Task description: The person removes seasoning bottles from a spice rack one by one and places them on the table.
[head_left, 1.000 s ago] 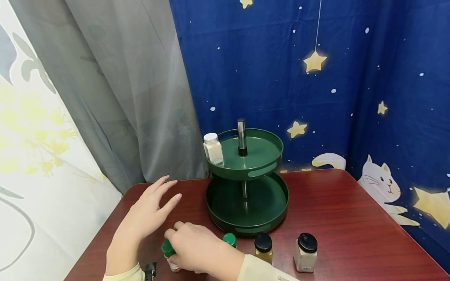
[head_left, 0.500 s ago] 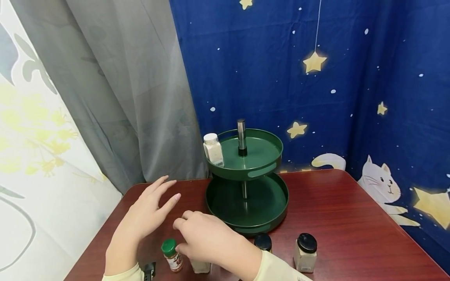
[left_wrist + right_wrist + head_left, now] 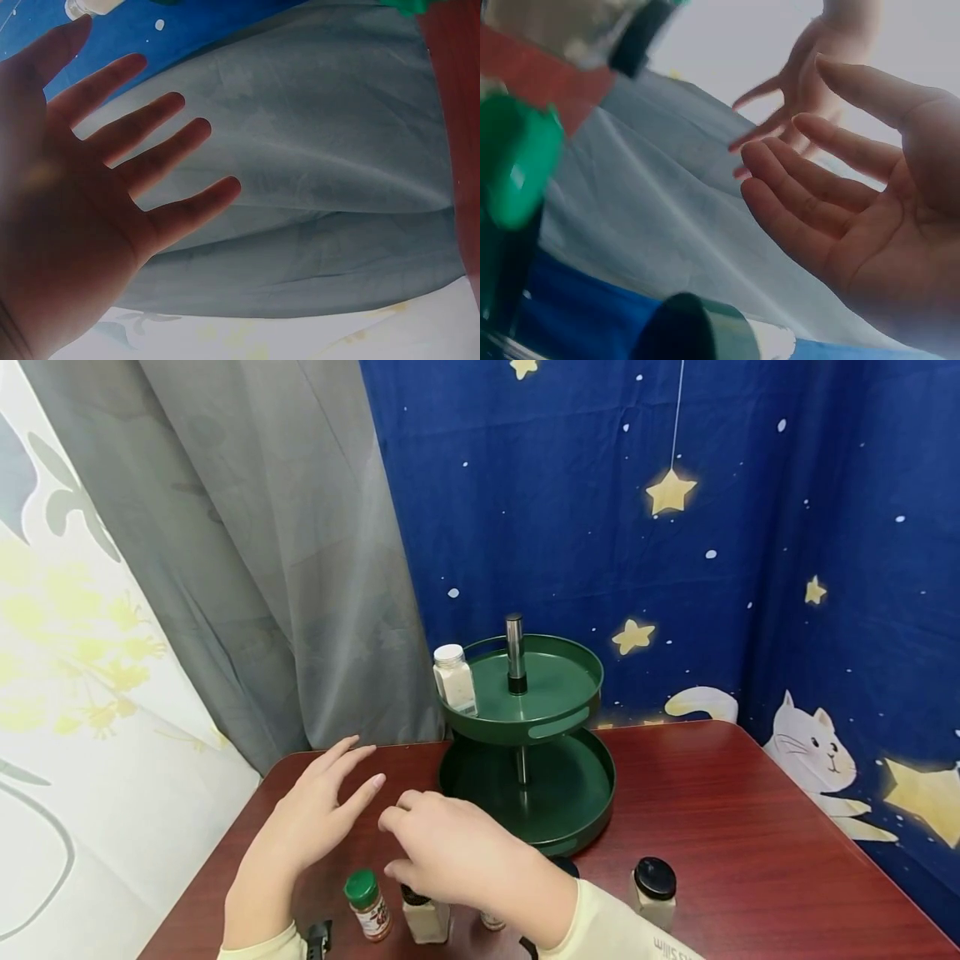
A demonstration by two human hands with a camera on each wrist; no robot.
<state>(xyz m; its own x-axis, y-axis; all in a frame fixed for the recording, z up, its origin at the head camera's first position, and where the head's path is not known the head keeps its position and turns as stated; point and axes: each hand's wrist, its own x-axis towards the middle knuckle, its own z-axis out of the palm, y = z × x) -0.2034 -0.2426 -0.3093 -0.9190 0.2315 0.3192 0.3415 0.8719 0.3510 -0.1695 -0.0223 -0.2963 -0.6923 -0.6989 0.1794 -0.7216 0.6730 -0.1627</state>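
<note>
My left hand (image 3: 307, 822) hovers over the table's left side, fingers spread and nothing held. Its bare palm (image 3: 82, 187) fills much of the left wrist view. Above a square jar with a dark lid (image 3: 427, 922) is my right hand (image 3: 465, 856), and the right wrist view shows its loosely bent fingers (image 3: 802, 195) holding nothing. Just left of that jar stands a green-capped spice bottle (image 3: 368, 906) with red contents. Under my right forearm, only the base of another bottle (image 3: 492, 922) shows. A black lid (image 3: 566, 866) peeks out behind the wrist.
A two-tier green turntable rack (image 3: 558, 681) stands at the middle back. A white-lidded jar (image 3: 455, 681) sits at its upper tray's left edge. The lower tray (image 3: 525, 810) is partly behind my right hand. Farther right is a black-lidded jar (image 3: 655, 889) on the red-brown table (image 3: 720, 810).
My right hand has drawn away from the green-capped bottle, to the right and slightly upward, uncovering it and the square jar. My left hand has stayed nearly still.
</note>
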